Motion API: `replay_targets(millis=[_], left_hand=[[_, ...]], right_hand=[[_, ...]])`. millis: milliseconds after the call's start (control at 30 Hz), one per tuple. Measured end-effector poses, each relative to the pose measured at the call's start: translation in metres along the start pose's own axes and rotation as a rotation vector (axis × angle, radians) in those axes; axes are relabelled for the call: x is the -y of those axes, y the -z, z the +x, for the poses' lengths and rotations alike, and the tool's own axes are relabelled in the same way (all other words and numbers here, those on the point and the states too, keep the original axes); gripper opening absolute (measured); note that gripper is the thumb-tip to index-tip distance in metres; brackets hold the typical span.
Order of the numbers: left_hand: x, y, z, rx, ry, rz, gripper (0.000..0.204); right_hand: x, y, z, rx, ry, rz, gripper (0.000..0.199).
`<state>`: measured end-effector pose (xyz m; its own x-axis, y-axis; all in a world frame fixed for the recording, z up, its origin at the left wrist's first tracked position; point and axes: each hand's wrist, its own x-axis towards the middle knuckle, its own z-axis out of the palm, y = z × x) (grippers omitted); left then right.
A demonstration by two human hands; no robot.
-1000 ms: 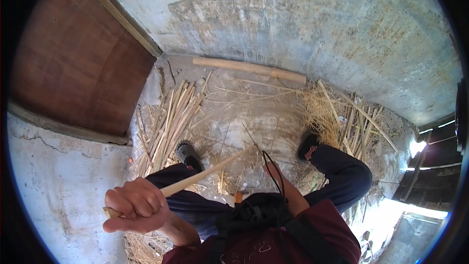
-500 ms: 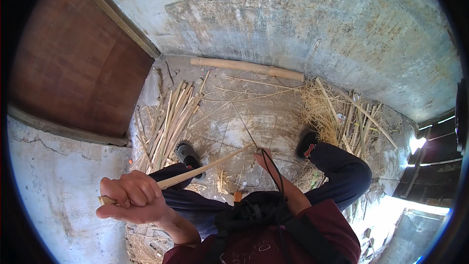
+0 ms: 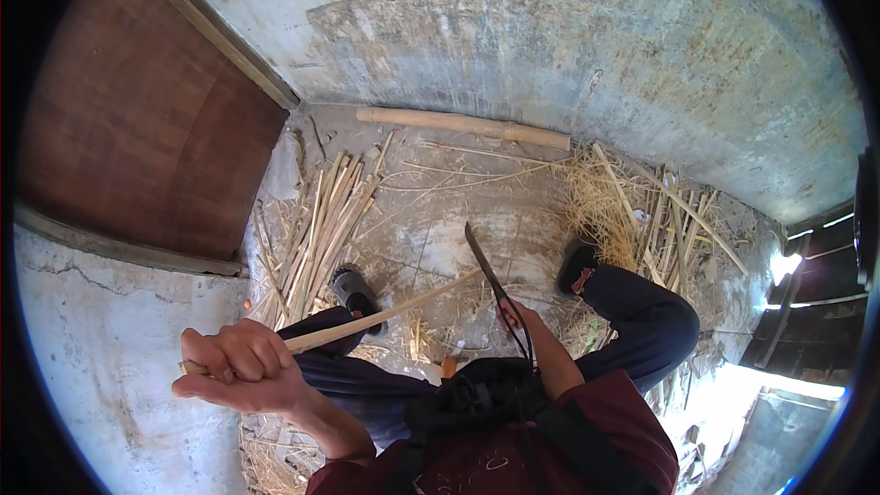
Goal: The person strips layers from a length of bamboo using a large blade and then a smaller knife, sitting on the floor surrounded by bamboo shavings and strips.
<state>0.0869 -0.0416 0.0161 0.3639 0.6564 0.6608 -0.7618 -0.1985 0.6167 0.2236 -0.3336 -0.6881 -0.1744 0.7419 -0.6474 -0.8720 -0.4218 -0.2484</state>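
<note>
Pale bamboo strip [image 3: 394, 308] held aslant above the floor [image 3: 438, 243], before the person's body. Near end clasped in the fisted left hand [image 3: 240, 367]; far end just beside the dark blade of a knife [image 3: 485, 261], contact not certain. Right hand [image 3: 516, 317] appears curled round the knife's handle, mostly hidden. Step, as judged: shaving the strip. A further stroke would call for a firm left hold and the edge laid shallow along the strip.
</note>
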Motion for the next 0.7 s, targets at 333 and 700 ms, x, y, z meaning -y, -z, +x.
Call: replay_targets(millis=[333, 700], left_hand=[[0.0, -0.003, 0.002, -0.204, 0.033, 0.173, 0.056], [0.032, -0.011, 0.022, 0.064, 0.102, 0.076, 0.062]], right_hand=[[0.031, -0.093, -0.013, -0.942, 0.5, -1.006, 0.038], [0.037, -0.079, -0.029, -0.858, 0.351, -1.155, 0.037]])
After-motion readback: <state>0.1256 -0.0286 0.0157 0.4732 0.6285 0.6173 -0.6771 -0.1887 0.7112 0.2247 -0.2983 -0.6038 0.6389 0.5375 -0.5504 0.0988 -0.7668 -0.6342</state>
